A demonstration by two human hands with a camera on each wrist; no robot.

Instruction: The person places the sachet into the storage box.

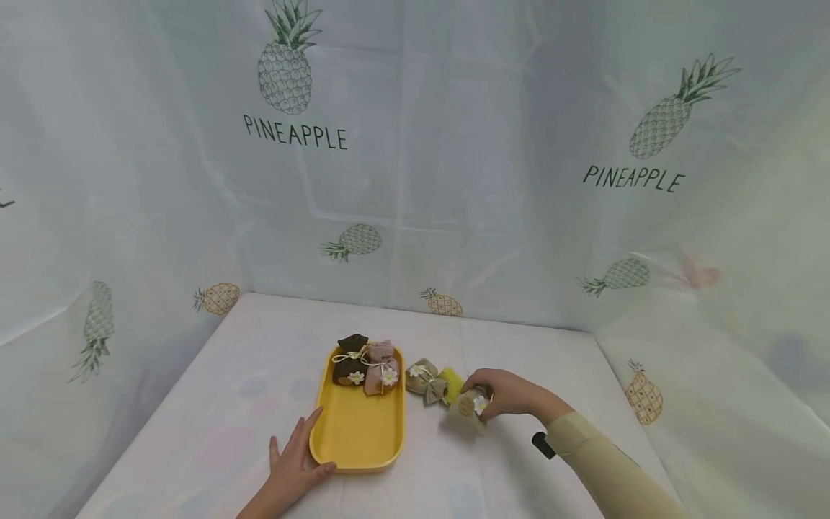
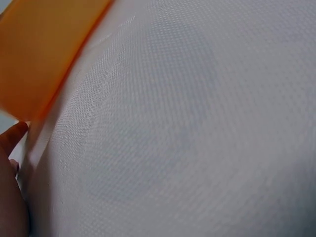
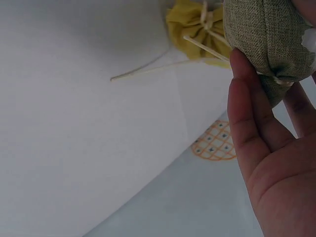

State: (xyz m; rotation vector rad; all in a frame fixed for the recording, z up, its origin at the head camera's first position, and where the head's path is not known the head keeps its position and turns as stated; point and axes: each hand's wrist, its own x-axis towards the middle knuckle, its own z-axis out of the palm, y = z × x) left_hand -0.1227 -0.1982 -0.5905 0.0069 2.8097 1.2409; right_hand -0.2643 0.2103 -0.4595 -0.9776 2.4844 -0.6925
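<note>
A yellow tray (image 1: 355,432) lies on the white table, and a brown sachet (image 1: 349,359) and a pink sachet (image 1: 381,369) sit at its far end. My left hand (image 1: 300,453) rests flat at the tray's near left corner, fingers straight along its side and thumb against the rim. The left wrist view shows the tray (image 2: 44,54) edge and a fingertip (image 2: 12,138). To the right of the tray, my right hand (image 1: 496,395) pinches an olive sachet (image 1: 472,406) just above the table. The right wrist view shows the olive sachet (image 3: 266,39) held at the fingertips (image 3: 242,74).
A khaki sachet (image 1: 423,378) and a yellow sachet (image 1: 452,384) lie on the table between the tray and my right hand. The yellow sachet (image 3: 195,24) trails a loose string (image 3: 148,66). Pineapple-print sheets wall the table at the back and on both sides.
</note>
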